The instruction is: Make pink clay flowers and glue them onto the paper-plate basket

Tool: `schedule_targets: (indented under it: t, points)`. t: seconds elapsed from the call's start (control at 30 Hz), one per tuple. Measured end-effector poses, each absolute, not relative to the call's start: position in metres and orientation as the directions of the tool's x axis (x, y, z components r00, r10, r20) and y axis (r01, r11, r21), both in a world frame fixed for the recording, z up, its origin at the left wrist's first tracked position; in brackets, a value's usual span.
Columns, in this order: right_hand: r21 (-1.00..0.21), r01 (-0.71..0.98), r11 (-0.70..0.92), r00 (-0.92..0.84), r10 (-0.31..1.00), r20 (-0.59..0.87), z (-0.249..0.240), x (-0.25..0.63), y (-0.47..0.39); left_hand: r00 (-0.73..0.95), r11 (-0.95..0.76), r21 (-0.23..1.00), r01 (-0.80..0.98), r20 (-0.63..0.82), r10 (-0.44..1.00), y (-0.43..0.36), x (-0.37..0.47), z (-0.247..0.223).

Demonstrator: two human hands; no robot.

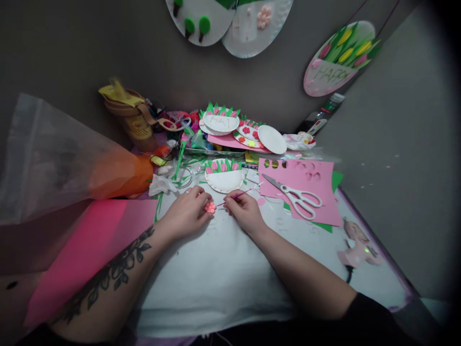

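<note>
Your left hand [190,209] has its fingers closed on a small coral-pink bumpy flower [210,207], near the middle of the white-covered bench [216,269]. Your right hand [245,211] pinches a thin purple stick [240,194] between its fingers, its tip near the flower. White-handled metal scissors [293,194] lie on pink sheet material [324,178] toward the bench's right edge.

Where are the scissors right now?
In the head view, the scissors lie on the pink paper, to the right of the right hand.
</note>
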State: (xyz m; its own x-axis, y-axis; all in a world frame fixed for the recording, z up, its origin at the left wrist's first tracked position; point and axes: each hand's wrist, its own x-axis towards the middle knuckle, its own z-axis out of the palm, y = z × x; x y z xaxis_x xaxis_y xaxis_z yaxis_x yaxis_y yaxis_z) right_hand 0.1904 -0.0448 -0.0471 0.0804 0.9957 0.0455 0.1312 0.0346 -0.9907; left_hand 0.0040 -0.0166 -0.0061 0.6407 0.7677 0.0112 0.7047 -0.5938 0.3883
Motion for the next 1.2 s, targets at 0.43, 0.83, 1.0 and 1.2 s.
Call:
schedule_targets:
  t: [0.43,0.83,1.0,1.2]
  points:
    - [-0.955,0.271,0.123,0.027,0.990,0.135,-0.0490,0.1880,-0.0478,0.643,-0.606,0.378,0.700,0.035,0.765,-0.0199,0.0070,-0.0108]
    - [-0.994,0.106,0.022,0.082,0.996,0.031,-0.0446,0.1890,-0.0437,0.643,-0.607,0.387,0.694,0.044,0.764,-0.0210,0.0047,-0.0066]
    - [-0.998,0.061,0.003,0.104,0.995,0.009,-0.0453,0.1911,-0.0447,0.664,-0.636,0.394,0.664,0.081,0.743,-0.0196,-0.0001,-0.0047]
    - [-0.986,0.145,0.079,0.045,0.995,0.087,-0.0451,0.1855,-0.0463,0.610,-0.577,0.354,0.736,0.022,0.792,-0.0203,0.0049,-0.0069]
